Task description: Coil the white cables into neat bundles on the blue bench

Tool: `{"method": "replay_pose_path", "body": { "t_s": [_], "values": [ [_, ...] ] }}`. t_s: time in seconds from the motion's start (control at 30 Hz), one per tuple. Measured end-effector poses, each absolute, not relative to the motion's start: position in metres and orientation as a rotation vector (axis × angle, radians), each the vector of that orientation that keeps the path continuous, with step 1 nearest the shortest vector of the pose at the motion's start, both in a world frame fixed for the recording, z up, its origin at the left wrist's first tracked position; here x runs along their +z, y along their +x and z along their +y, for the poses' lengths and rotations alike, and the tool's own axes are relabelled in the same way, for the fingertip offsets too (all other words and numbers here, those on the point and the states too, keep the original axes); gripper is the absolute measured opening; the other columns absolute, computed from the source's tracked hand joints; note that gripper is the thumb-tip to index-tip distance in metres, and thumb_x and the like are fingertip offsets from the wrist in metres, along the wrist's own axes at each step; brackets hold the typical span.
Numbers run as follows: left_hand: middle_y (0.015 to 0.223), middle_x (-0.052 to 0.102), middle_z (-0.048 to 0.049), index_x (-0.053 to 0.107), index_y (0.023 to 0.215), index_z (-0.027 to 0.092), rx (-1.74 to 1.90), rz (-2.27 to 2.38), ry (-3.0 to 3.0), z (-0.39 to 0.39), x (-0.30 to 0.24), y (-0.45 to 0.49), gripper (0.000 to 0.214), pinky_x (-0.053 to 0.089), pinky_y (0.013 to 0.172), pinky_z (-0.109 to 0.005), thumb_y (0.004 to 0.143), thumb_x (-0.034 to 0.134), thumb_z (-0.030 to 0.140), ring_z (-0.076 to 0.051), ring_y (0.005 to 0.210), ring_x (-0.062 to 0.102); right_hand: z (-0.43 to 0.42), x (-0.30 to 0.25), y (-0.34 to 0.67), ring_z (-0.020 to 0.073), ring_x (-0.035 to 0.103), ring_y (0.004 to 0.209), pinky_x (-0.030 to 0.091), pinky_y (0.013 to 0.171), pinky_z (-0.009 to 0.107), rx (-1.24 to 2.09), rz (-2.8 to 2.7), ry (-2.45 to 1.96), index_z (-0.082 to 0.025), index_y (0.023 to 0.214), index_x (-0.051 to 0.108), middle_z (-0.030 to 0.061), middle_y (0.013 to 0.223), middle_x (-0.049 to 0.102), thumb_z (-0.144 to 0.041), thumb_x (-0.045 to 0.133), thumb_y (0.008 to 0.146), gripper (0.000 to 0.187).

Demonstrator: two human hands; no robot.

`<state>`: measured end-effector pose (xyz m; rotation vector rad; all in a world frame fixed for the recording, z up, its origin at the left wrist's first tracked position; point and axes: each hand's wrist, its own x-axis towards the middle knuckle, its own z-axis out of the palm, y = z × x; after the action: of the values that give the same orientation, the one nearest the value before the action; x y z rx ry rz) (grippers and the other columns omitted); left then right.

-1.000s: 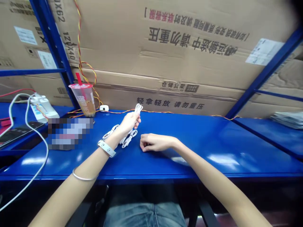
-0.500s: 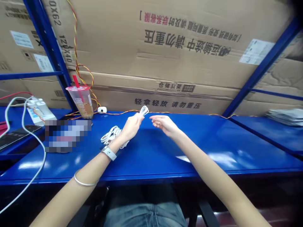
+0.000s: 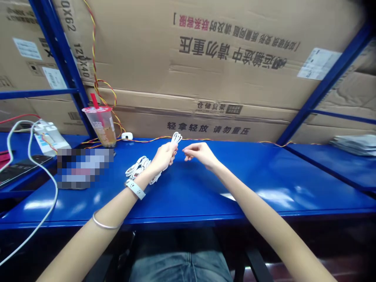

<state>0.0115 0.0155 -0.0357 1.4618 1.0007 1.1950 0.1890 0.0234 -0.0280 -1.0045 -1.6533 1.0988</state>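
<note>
My left hand point(image 3: 163, 157) is closed round a coiled white cable point(image 3: 176, 137), whose loops stick out above the fingers. Just to its right, my right hand point(image 3: 203, 155) is raised over the blue tabletop point(image 3: 194, 199), thumb and fingertips brought together in a pinch. Whether anything small is between those fingertips I cannot make out. The two hands are a short gap apart. Behind my left wrist lie more coiled white cables point(image 3: 136, 167) with dark ties, partly hidden by the forearm.
A drink cup with a red straw point(image 3: 102, 126) stands at the back left, near a small white case point(image 3: 127, 136). A blurred-out item point(image 3: 84, 168) lies in front of it. Cardboard point(image 3: 188, 90) walls the back, and a red-yellow wire point(image 3: 152, 140) runs along its foot.
My right hand has shifted slightly left and its fingers have drawn into a tighter pinch. My left hand and the cable have tilted and dropped a little.
</note>
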Motion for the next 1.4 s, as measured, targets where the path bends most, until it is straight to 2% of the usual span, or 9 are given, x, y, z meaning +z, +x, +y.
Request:
{"method": "replay_pose_path", "body": {
  "t_s": [0.07, 0.2, 0.3, 0.43, 0.67, 0.83, 0.97, 1.23, 1.4],
  "values": [
    [0.059, 0.042, 0.0059, 0.048, 0.078, 0.017, 1.189, 0.923, 1.323, 0.018, -0.036, 0.01, 0.023, 0.029, 0.038, -0.018, 0.088, 0.053, 0.037, -0.004, 0.04, 0.034, 0.023, -0.025, 0.189, 0.0152, 0.062, 0.059, 0.05, 0.059, 0.028, 0.939, -1.723, -0.977, -0.014, 0.08, 0.073, 0.0046, 0.065, 0.069, -0.041, 0.074, 0.07, 0.029],
    [0.059, 0.041, 0.0068, 0.047, 0.077, 0.016, 1.136, 0.849, 1.188, 0.018, -0.039, 0.008, 0.024, 0.026, 0.039, -0.015, 0.086, 0.058, 0.036, -0.002, 0.04, 0.031, 0.021, -0.02, 0.188, 0.0193, 0.066, 0.074, 0.052, 0.072, 0.032, 0.816, -1.701, -0.88, -0.017, 0.078, 0.071, 0.0058, 0.079, 0.072, -0.04, 0.072, 0.073, 0.024],
    [0.059, 0.04, 0.0064, 0.049, 0.077, 0.015, 0.99, 0.805, 1.175, 0.013, -0.04, 0.01, 0.025, 0.025, 0.04, -0.015, 0.086, 0.06, 0.035, -0.002, 0.041, 0.03, 0.019, -0.024, 0.184, 0.0206, 0.066, 0.07, 0.052, 0.073, 0.035, 0.709, -1.672, -0.898, -0.018, 0.078, 0.07, 0.0055, 0.075, 0.071, -0.037, 0.069, 0.077, 0.02],
    [0.06, 0.039, 0.0055, 0.05, 0.078, 0.013, 0.855, 0.737, 1.113, 0.009, -0.042, 0.015, 0.025, 0.025, 0.041, -0.015, 0.088, 0.058, 0.035, -0.002, 0.043, 0.032, 0.017, -0.034, 0.18, 0.021, 0.063, 0.073, 0.047, 0.074, 0.034, 0.316, -1.828, -0.978, -0.019, 0.08, 0.069, 0.0068, 0.082, 0.07, -0.028, 0.062, 0.084, 0.012],
    [0.06, 0.037, 0.0054, 0.049, 0.078, 0.013, 0.91, 0.68, 1.075, 0.011, -0.042, 0.014, 0.023, 0.022, 0.04, -0.015, 0.09, 0.054, 0.031, -0.002, 0.043, 0.03, 0.015, -0.041, 0.178, 0.0222, 0.061, 0.087, 0.044, 0.08, 0.032, -0.001, -2.089, -0.978, -0.017, 0.089, 0.067, 0.011, 0.093, 0.067, -0.023, 0.048, 0.093, 0.02],
    [0.06, 0.037, 0.0055, 0.049, 0.078, 0.014, 0.897, 0.719, 1.12, 0.01, -0.041, 0.014, 0.025, 0.021, 0.039, -0.015, 0.089, 0.055, 0.035, -0.002, 0.043, 0.029, 0.014, -0.037, 0.179, 0.0195, 0.059, 0.08, 0.043, 0.077, 0.03, 0.095, -2.125, -0.904, -0.019, 0.085, 0.066, 0.0074, 0.087, 0.067, -0.025, 0.051, 0.092, 0.018],
    [0.06, 0.035, 0.0067, 0.048, 0.08, 0.015, 0.882, 0.666, 1.138, 0.01, -0.04, 0.013, 0.025, 0.019, 0.038, -0.014, 0.087, 0.057, 0.038, -0.002, 0.042, 0.027, 0.017, -0.034, 0.179, 0.0163, 0.057, 0.07, 0.044, 0.07, 0.029, 0.351, -2.006, -0.897, -0.02, 0.088, 0.064, 0.0031, 0.081, 0.066, -0.032, 0.06, 0.087, 0.013],
    [0.061, 0.036, 0.0066, 0.047, 0.078, 0.016, 0.914, 0.665, 1.156, 0.015, -0.037, 0.01, 0.022, 0.019, 0.037, -0.013, 0.083, 0.06, 0.034, -0.002, 0.041, 0.025, 0.028, -0.036, 0.182, 0.0148, 0.062, 0.072, 0.049, 0.072, 0.031, 1.009, -1.678, -0.839, -0.02, 0.084, 0.048, -0.0004, 0.079, 0.062, -0.037, 0.073, 0.069, 0.034],
    [0.063, 0.037, 0.0064, 0.049, 0.081, 0.016, 0.899, 0.706, 1.25, 0.008, -0.036, 0.012, 0.027, 0.02, 0.039, -0.014, 0.083, 0.06, 0.04, -0.002, 0.043, 0.027, 0.027, -0.034, 0.183, 0.0143, 0.062, 0.073, 0.048, 0.071, 0.029, 0.995, -1.636, -0.832, -0.02, 0.08, 0.047, -0.0002, 0.078, 0.063, -0.035, 0.077, 0.065, 0.036]
  ]
}}
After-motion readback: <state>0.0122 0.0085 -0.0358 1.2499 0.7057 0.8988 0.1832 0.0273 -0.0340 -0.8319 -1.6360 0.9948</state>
